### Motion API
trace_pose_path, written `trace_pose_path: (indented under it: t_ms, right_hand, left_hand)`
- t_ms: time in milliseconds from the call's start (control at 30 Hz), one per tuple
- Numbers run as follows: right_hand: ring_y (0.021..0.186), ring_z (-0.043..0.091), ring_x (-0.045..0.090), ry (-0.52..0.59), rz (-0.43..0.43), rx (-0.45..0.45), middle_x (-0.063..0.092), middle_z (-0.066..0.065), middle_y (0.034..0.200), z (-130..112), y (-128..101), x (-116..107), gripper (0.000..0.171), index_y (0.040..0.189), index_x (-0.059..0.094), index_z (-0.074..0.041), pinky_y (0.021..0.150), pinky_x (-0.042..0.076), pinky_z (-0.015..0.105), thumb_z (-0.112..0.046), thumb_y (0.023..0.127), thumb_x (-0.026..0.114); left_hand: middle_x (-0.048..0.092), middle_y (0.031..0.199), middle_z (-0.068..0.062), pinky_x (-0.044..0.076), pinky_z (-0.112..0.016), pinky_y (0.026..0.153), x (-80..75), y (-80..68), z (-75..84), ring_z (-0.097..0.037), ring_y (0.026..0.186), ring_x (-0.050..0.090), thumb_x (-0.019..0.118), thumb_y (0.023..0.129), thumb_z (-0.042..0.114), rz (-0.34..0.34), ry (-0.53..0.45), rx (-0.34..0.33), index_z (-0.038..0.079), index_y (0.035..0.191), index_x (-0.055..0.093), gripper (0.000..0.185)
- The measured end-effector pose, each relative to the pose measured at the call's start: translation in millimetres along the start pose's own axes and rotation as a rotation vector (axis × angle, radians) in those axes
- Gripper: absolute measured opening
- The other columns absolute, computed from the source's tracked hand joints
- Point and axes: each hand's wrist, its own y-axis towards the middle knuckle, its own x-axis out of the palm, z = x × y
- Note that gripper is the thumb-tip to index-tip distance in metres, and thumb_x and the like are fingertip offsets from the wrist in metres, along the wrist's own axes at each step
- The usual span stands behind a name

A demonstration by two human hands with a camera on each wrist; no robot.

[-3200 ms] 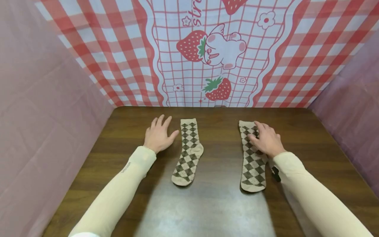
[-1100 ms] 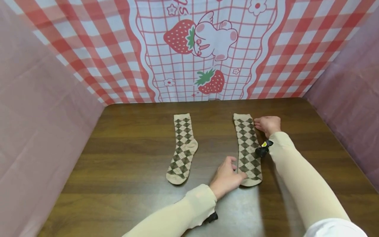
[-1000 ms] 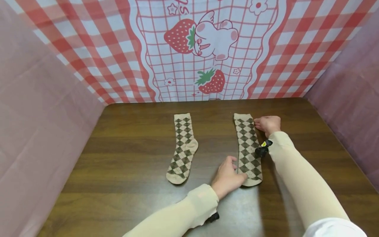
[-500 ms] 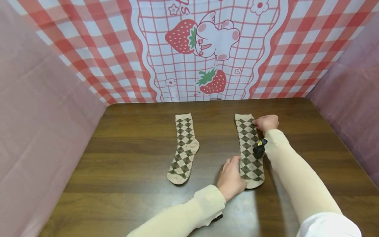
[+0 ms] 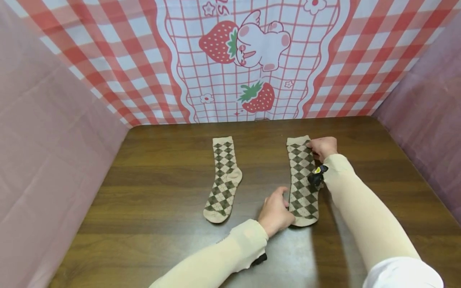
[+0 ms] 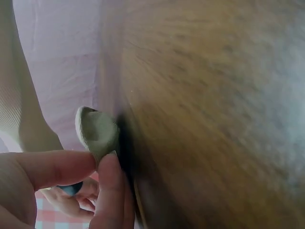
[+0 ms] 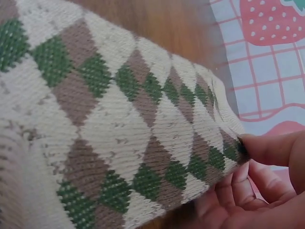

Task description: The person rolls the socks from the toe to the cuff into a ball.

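Two cream socks with dark diamond patterns lie lengthwise on the table. The right sock (image 5: 301, 180) has both hands on it. My left hand (image 5: 276, 211) pinches its toe edge between thumb and fingers, as the left wrist view shows at the sock's toe (image 6: 97, 131). At the cuff end, my right hand (image 5: 324, 147) pinches the sock's right edge; in the right wrist view the thumb (image 7: 271, 148) presses on top with fingers curled beneath the patterned fabric (image 7: 143, 129). The left sock (image 5: 224, 180) lies flat, its heel pointing right, untouched.
The brown wooden table (image 5: 151, 192) ends at a red-and-white checked cloth (image 5: 144, 72) with strawberry prints. Pinkish cloth walls stand on the left (image 5: 54, 140) and right (image 5: 425, 120). A black wrist camera (image 5: 317, 176) overlaps the right sock's edge.
My left hand has crossed from beside the left sock to the right sock's toe. My right hand has shifted from lying over the right sock to pinching its upper right edge.
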Motion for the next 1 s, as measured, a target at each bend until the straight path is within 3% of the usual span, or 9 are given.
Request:
trace_pose_path:
  t_ms: [167, 400, 633, 833, 1000]
  right_hand:
    - [0.098, 0.019, 0.057, 0.03, 0.002, 0.035, 0.051, 0.012, 0.123, -2, 1, 0, 0.053, 0.137, 0.046, 0.01, 0.08, 0.055, 0.032, -0.017, 0.094, 0.064]
    - [0.091, 0.014, 0.057, 0.068, -0.003, 0.032, 0.052, 0.009, 0.123, -3, -1, -1, 0.051, 0.137, 0.046, 0.007, 0.075, 0.054, 0.027, -0.017, 0.095, 0.062]
    - [0.09, 0.012, 0.058, 0.108, -0.005, 0.003, 0.054, 0.009, 0.121, -8, -7, -3, 0.042, 0.13, 0.052, 0.004, 0.075, 0.053, 0.026, -0.016, 0.094, 0.062]
    - [0.096, 0.014, 0.059, 0.119, -0.024, -0.015, 0.051, 0.013, 0.131, -8, -9, -5, 0.049, 0.139, 0.05, 0.005, 0.088, 0.051, 0.031, -0.018, 0.096, 0.059]
    - [0.112, 0.021, 0.057, 0.132, -0.047, -0.024, 0.047, 0.016, 0.142, -8, -10, -7, 0.051, 0.144, 0.048, 0.002, 0.099, 0.046, 0.037, -0.021, 0.099, 0.056]
  left_hand:
    - [0.057, 0.073, 0.008, 0.045, -0.027, 0.067, -2.8, 2.7, -2.3, -0.011, 0.075, 0.053, 0.076, 0.06, -0.003, -0.023, -0.004, -0.015, 0.016, 0.116, 0.064, 0.06]
    - [0.053, 0.069, 0.01, 0.04, -0.022, 0.062, -3.8, 1.2, -4.6, -0.008, 0.07, 0.047, 0.071, 0.061, -0.004, -0.065, 0.015, 0.066, 0.018, 0.084, 0.073, 0.032]
    - [0.057, 0.07, 0.011, 0.042, -0.02, 0.061, -3.7, -0.2, -5.9, -0.005, 0.068, 0.05, 0.071, 0.062, -0.002, -0.077, 0.011, 0.117, 0.016, 0.087, 0.076, 0.031]
    - [0.061, 0.073, 0.013, 0.044, -0.019, 0.065, -3.5, -0.4, -7.1, -0.002, 0.07, 0.054, 0.071, 0.064, -0.002, -0.082, -0.025, 0.12, 0.017, 0.088, 0.077, 0.031]
    - [0.063, 0.075, 0.013, 0.045, -0.019, 0.067, -4.0, -0.5, -7.5, -0.002, 0.072, 0.055, 0.071, 0.065, -0.001, -0.075, -0.053, 0.112, 0.018, 0.087, 0.077, 0.03]
